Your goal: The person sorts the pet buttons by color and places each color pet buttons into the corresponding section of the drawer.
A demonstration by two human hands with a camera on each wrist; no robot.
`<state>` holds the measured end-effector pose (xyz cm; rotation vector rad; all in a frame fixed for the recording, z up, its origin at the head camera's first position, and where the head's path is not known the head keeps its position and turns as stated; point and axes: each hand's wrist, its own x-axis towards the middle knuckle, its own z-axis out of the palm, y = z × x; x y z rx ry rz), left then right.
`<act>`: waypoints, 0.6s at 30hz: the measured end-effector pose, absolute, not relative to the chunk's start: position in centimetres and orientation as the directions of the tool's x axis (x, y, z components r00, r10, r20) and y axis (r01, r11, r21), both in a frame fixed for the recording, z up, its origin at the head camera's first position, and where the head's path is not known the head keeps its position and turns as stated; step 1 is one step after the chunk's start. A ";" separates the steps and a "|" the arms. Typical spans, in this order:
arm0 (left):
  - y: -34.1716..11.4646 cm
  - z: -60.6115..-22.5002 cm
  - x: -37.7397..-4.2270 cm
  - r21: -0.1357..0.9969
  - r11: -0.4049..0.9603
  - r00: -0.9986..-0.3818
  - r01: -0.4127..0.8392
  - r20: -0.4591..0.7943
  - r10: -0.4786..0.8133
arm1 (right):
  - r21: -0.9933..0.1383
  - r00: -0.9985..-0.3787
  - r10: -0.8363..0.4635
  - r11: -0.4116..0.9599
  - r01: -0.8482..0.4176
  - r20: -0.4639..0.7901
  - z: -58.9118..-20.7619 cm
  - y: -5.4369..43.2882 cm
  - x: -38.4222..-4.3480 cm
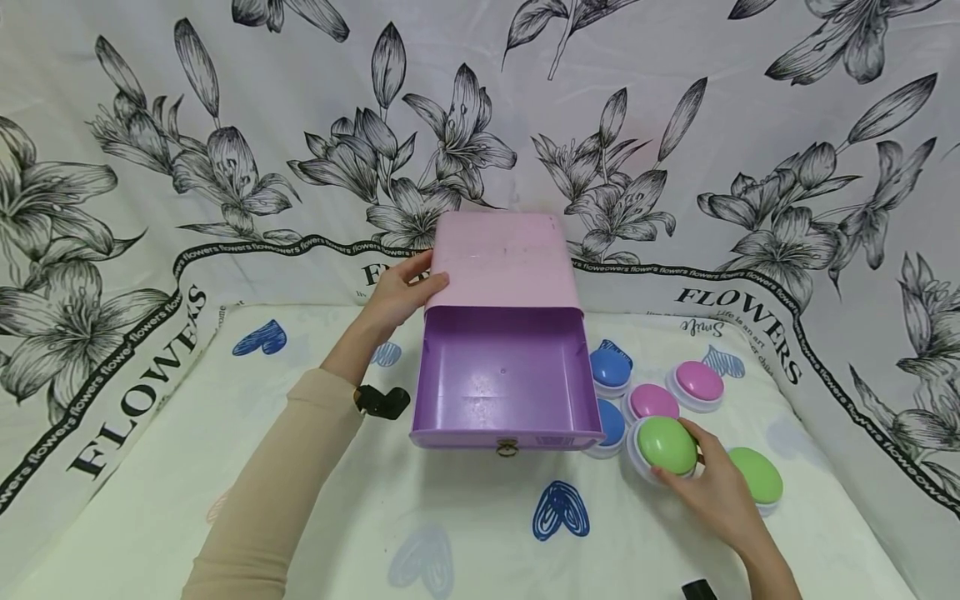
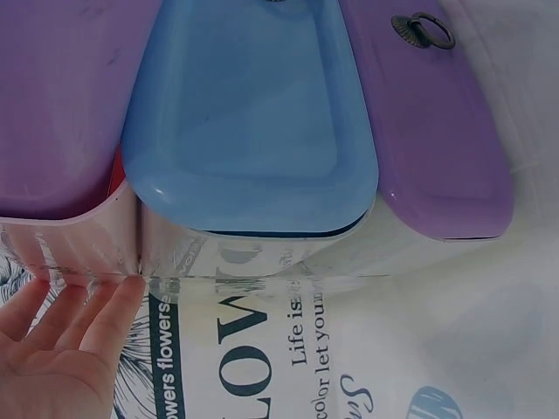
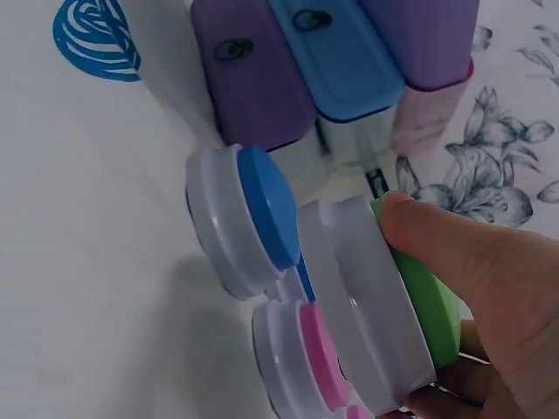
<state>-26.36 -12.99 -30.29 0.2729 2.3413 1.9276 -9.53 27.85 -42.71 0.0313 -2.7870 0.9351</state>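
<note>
A small drawer cabinet with a pink top [image 1: 498, 258] stands with its upper purple drawer [image 1: 506, 439] pulled out, nothing inside it. My left hand [image 1: 393, 296] rests against the cabinet's left side, its fingers [image 2: 105, 314] straight along the pink wall in the left wrist view. Below, a blue drawer [image 2: 253, 113] and another purple drawer [image 2: 445, 157] are pushed in. My right hand [image 1: 712, 492] holds a round push button [image 1: 667, 446] with a green dome and white base, thumb on one side and fingers on the other.
Right of the cabinet, similar round buttons lie on the cloth: a second green button [image 1: 757, 477], two pink buttons [image 1: 700, 381] and two blue buttons [image 1: 611, 367]. A flower-printed cloth [image 1: 630, 50] hangs behind. The drawer front carries a metal ring pull [image 1: 507, 448].
</note>
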 end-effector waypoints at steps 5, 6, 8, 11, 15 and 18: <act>-13.0 -30.3 -26.3 0.980 0.187 -0.980 0.074 0.037 0.195 | -0.588 -0.977 0.015 0.801 -0.116 0.213 -41.2 27.8 -10.0; -13.0 -30.3 -26.3 0.979 0.188 -0.980 0.075 0.038 0.195 | -0.585 -0.975 0.009 0.801 -0.127 0.223 -40.9 27.8 -10.2; -13.0 -30.3 -26.2 0.979 0.191 -0.980 0.076 0.039 0.193 | -0.580 -0.971 -0.003 0.802 -0.144 0.237 -40.3 27.8 -10.4; -13.0 -30.3 -26.2 0.978 0.193 -0.981 0.078 0.040 0.192 | -0.572 -0.966 -0.021 0.802 -0.171 0.259 -39.4 27.7 -10.8; -13.0 -30.3 -26.3 0.978 0.193 -0.980 0.080 0.042 0.195 | -0.561 -0.960 -0.043 0.804 -0.198 0.277 -38.1 27.6 -11.1; -13.0 -30.3 -26.3 0.978 0.190 -0.979 0.081 0.043 0.198 | -0.554 -0.954 -0.063 0.802 -0.223 0.293 -37.0 27.4 -11.4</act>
